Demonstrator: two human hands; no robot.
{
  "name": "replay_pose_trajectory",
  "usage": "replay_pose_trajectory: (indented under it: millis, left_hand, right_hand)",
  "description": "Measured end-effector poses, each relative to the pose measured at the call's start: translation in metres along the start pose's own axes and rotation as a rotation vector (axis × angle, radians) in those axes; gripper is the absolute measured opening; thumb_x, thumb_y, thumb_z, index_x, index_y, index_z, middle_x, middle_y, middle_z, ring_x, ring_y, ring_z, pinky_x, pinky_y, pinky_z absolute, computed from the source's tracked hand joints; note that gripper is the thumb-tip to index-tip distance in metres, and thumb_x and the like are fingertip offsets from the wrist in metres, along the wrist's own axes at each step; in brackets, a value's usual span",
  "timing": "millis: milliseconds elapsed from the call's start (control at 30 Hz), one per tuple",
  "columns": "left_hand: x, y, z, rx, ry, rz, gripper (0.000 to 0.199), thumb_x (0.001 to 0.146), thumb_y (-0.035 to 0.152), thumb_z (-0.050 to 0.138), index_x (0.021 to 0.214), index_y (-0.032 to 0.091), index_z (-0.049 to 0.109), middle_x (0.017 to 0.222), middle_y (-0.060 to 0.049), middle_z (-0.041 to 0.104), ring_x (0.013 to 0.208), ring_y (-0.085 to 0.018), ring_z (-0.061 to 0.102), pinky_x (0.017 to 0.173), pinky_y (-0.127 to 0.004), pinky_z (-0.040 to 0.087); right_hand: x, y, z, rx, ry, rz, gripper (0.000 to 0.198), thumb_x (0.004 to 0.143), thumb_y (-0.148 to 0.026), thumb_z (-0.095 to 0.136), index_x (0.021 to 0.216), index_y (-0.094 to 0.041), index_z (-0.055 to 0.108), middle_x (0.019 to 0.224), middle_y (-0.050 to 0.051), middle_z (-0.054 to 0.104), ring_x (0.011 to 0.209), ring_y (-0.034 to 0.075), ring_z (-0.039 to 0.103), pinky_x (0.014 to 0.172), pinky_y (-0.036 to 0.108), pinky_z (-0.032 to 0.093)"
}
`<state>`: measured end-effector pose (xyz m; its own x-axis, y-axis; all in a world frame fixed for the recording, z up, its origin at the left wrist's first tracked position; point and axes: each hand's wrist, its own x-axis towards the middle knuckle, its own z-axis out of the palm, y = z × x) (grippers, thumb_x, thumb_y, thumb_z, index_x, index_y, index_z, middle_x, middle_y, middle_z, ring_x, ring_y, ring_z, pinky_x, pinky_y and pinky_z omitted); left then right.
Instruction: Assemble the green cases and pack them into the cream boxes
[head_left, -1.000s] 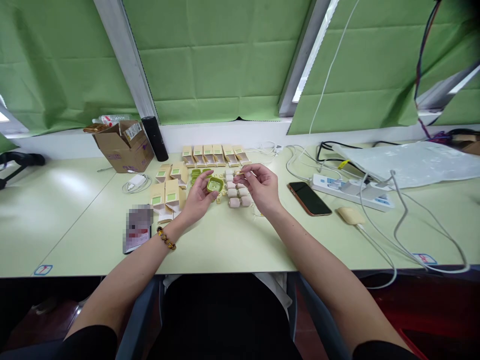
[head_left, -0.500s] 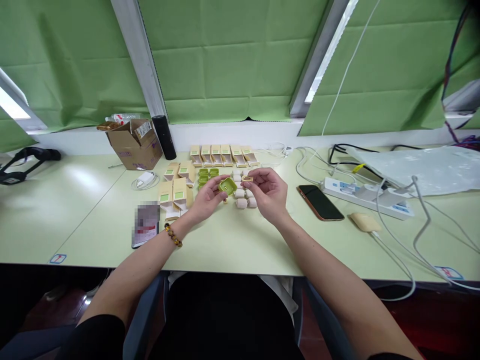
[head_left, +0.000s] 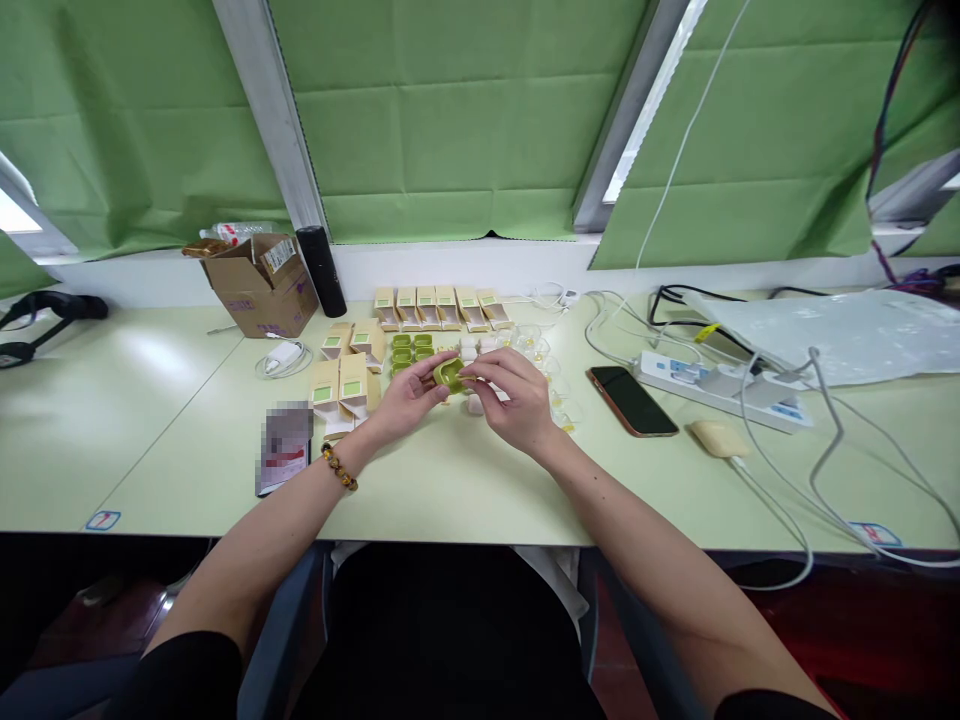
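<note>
— While cradling a green container over the middle of the pale table with the left hand, now bringing the right hand to its right rim.

— Changing what, compared with half a second ago?

— Closing a gap. Holding a small pale piece apart from the container then, just to the right; now putting fingertips at the rim itself.

— Meaning what for the work?

— Probably passing from picking up to working on the container directly, judging by both hands meeting there. Not yet showing a finished result.

— Keeping fingers how?

— On the left, curling narrowly around the container's left side. On the right, drawing fingertips close together and hiding anything in between, so leaving the hold on the pale piece impossible to tell.

— Seeing anything inside the container?

— Only making out a hollow; not resolving any contents at such small size.

— And noticing other containers?

— Seeing more green containers sitting grouped just beyond the left hand. Also spotting card boxes lining up on the far side, opening white interiors toward the near side. Finding pale blocks lying partly behind the right hand, clear pieces spreading to its right, and a brown carton standing open at far left, hiding its depths.
</note>
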<state>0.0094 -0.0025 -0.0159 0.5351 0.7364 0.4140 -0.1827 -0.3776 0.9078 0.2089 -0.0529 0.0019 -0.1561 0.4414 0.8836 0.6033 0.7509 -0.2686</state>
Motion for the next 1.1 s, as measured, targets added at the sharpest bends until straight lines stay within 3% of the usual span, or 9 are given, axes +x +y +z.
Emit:
replay_pose_trajectory:
  millis: [67,233,367,600,800,933,1100]
  left_hand:
    - [-0.0007,-0.0002,-0.0004,-0.001,-0.017,0.002,0.058,0.089,0.046,0.081,0.141,0.026,0.068,0.126,-0.011,0.073,0.101,-0.020,0.069,0.088,-0.035,0.060]
    - [-0.0024,0.0022,0.0001,0.038,-0.040,0.011,0.057,0.088,0.049,0.081,0.138,0.024,0.072,0.115,-0.011,0.076,0.088,-0.017,0.066,0.082,-0.033,0.060]
    - [-0.0025,0.0019,-0.0008,0.051,-0.059,0.013,0.058,0.087,0.053,0.081,0.136,0.023,0.073,0.112,-0.011,0.075,0.086,-0.018,0.065,0.081,-0.033,0.059]
    - [-0.0044,0.0005,-0.0029,0.113,-0.051,-0.024,0.059,0.088,0.052,0.080,0.138,0.023,0.072,0.077,-0.002,0.063,0.071,-0.016,0.056,0.077,-0.035,0.056]
    - [-0.0044,0.0022,-0.0041,0.097,-0.080,-0.023,0.057,0.087,0.051,0.081,0.136,0.022,0.073,0.082,-0.004,0.067,0.075,-0.018,0.060,0.080,-0.037,0.058]
    - [-0.0037,0.0009,-0.0050,0.060,-0.116,-0.064,0.064,0.085,0.056,0.082,0.136,0.019,0.073,0.085,-0.007,0.070,0.088,-0.023,0.068,0.085,-0.039,0.059]
    - [-0.0036,0.0015,-0.0054,0.029,-0.117,-0.104,0.068,0.083,0.057,0.083,0.136,0.016,0.072,0.092,-0.009,0.073,0.093,-0.022,0.067,0.088,-0.036,0.057]
  right_hand:
    - [0.0004,0.0008,-0.0007,-0.048,-0.039,-0.009,0.019,0.101,-0.021,0.059,0.096,-0.025,0.077,0.089,0.007,0.074,0.082,0.022,0.065,0.074,0.038,0.050]
    - [-0.0005,0.0026,-0.0007,-0.174,-0.143,-0.039,0.023,0.102,-0.021,0.056,0.095,-0.025,0.078,0.089,0.006,0.073,0.081,0.021,0.061,0.073,0.037,0.043]
    - [-0.0016,0.0046,0.0004,-0.254,-0.160,-0.096,0.026,0.102,-0.018,0.054,0.092,-0.025,0.078,0.088,0.006,0.073,0.079,0.020,0.058,0.071,0.037,0.040]
    - [0.0002,0.0031,-0.0010,-0.305,-0.182,-0.128,0.030,0.102,-0.016,0.051,0.085,-0.024,0.075,0.076,0.005,0.064,0.073,0.020,0.051,0.066,0.036,0.035]
    - [-0.0017,0.0027,-0.0008,-0.313,-0.203,-0.192,0.033,0.101,-0.013,0.049,0.078,-0.022,0.070,0.072,0.004,0.057,0.070,0.018,0.048,0.061,0.034,0.033]
    - [-0.0036,0.0057,0.0018,-0.275,-0.151,-0.287,0.031,0.101,-0.010,0.050,0.079,-0.021,0.069,0.071,0.002,0.056,0.068,0.016,0.048,0.060,0.032,0.035]
    - [-0.0019,0.0076,0.0020,-0.209,-0.111,-0.348,0.028,0.102,-0.009,0.052,0.083,-0.020,0.069,0.071,0.002,0.058,0.067,0.015,0.051,0.059,0.030,0.038]
